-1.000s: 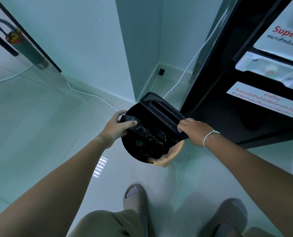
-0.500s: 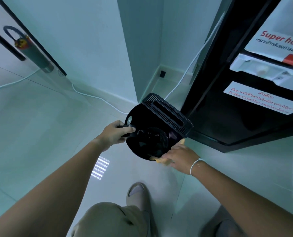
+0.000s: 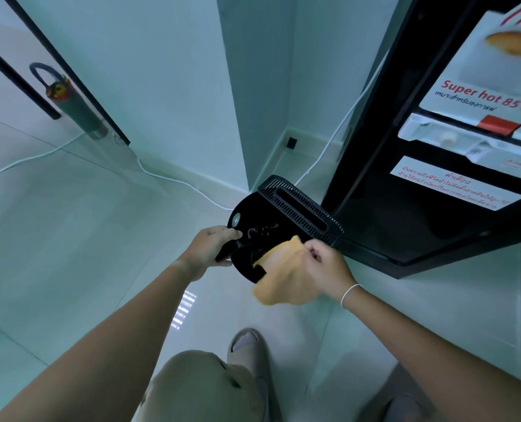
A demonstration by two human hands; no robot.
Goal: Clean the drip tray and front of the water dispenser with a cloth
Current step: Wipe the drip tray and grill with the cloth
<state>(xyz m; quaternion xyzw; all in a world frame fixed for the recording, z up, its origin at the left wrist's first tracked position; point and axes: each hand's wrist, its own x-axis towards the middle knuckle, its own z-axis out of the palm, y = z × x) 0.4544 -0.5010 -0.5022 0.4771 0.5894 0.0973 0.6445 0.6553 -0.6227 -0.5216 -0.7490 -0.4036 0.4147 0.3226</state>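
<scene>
At centre frame, both forearms reach in from the lower corners and meet over the pale tiled floor. Left arm runs up from lower left, wrist straight, left hand knuckles up. Right arm comes from lower right, wrist bent inward, thin white bracelet at the wrist, right hand with its back to the camera.

Drip tray: black plastic, rounded glossy body with a slotted grille strip along its upper right edge, a small round silver mark near its upper left. Held in the air, tilted, just left of the black water dispenser, which fills the right side of the frame. Cannot tell if tray and dispenser touch. Dispenser front carries a "Super hot 85°C" label, white taps, and a white warning sticker with red text.

Left hand: fingers curled over the tray's left rim, thumb underneath, gripping it. Right hand: fingers bunched, pinching the orange-yellow cloth. Cloth is motion-blurred; its upper corner lies against the tray's lower right face, the rest hangs below the hand.

Upper left of frame: a fire extinguisher behind a glass panel, and a white cable trailing along the skirting. Bottom centre: a bent knee in beige cloth and a grey slipper.
</scene>
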